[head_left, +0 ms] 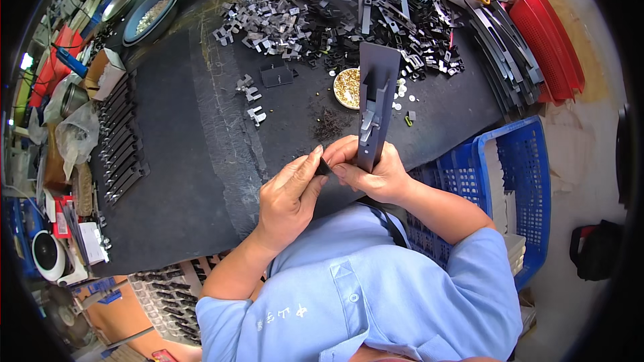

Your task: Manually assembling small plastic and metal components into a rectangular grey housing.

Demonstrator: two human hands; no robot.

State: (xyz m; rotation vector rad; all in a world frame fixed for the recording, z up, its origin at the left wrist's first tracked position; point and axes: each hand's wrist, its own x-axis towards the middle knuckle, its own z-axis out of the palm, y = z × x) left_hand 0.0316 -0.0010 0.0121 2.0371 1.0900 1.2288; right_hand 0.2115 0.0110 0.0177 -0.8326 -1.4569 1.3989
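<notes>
My right hand (388,175) is closed round the lower end of a long dark grey metal bracket (380,64), which stands upright with a small silvery clip partway down it. A small black part (323,167) is pinched between the thumb and fingers of my left hand (287,200). The fingertips of both hands almost meet near the bracket's lower end, over the front edge of the dark table. Just left of the bracket is a small white dish (337,98) of brass-coloured pieces. Loose dark bits (329,124) lie beyond my fingers.
Heaps of silvery clips (268,27) and black metal parts (419,20) cover the table's far side. Finished-looking dark brackets (121,141) line the left. A blue crate (542,194) stands at my right, below red baskets (547,43). A blue basin (173,1) sits far left.
</notes>
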